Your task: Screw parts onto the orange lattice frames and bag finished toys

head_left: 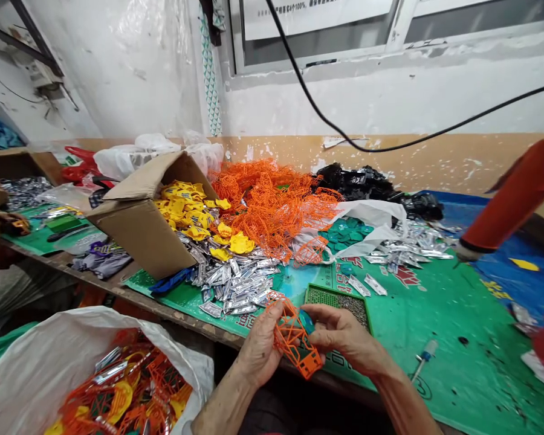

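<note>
An orange plastic lattice frame [294, 344] is held over the table's front edge, its solid end tilted down toward me. My left hand [259, 345] is closed round its left side, thumb on top. With thumb and fingers pinched, my right hand [344, 335] holds a teal plastic piece [306, 322] against the frame's upper right side. Whether the piece sits inside the lattice or only on it, I cannot tell. Just behind my right hand is a green tray [368, 315] of small metal bits. Silver flat parts [240, 281] lie heaped beyond my left hand.
A tipped cardboard box [140, 235] spills yellow parts [185, 208]. Behind are tangled orange frames [272, 199] and a white bag of teal pieces [344, 232]. A screwdriver [424, 357] lies right; an orange-red cylindrical tool [508, 199] hangs above. A white sack [22, 380] stands lower left.
</note>
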`<state>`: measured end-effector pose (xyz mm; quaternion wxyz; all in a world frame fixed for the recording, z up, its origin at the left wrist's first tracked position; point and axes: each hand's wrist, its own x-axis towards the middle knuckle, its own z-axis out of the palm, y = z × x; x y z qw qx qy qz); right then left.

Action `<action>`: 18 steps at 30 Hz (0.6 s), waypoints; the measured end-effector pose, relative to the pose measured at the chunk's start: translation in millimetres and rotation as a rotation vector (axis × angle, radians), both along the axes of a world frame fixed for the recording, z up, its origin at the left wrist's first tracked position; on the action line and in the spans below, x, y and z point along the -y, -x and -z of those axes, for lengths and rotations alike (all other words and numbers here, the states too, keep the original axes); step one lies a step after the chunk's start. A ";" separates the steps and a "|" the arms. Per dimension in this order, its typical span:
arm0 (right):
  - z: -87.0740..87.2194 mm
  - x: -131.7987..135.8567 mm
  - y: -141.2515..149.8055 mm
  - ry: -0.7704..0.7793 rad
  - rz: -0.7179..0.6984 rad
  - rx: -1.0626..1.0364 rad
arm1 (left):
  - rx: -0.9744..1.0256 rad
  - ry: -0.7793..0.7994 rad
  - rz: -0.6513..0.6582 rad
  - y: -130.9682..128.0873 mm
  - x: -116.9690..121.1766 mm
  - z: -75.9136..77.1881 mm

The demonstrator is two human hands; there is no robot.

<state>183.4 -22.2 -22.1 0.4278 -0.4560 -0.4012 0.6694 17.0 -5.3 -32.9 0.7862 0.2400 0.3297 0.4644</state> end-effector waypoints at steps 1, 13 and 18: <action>-0.6 0.5 -0.9 0.003 -0.025 0.006 | -0.010 -0.007 0.003 -0.5 1.3 -1.7; 0.8 23.9 9.1 -0.570 0.286 0.764 | -0.185 -0.155 -0.093 5.0 2.2 4.7; 2.7 29.5 36.5 -0.942 0.478 1.017 | -0.115 -0.108 -0.061 2.4 10.4 -1.5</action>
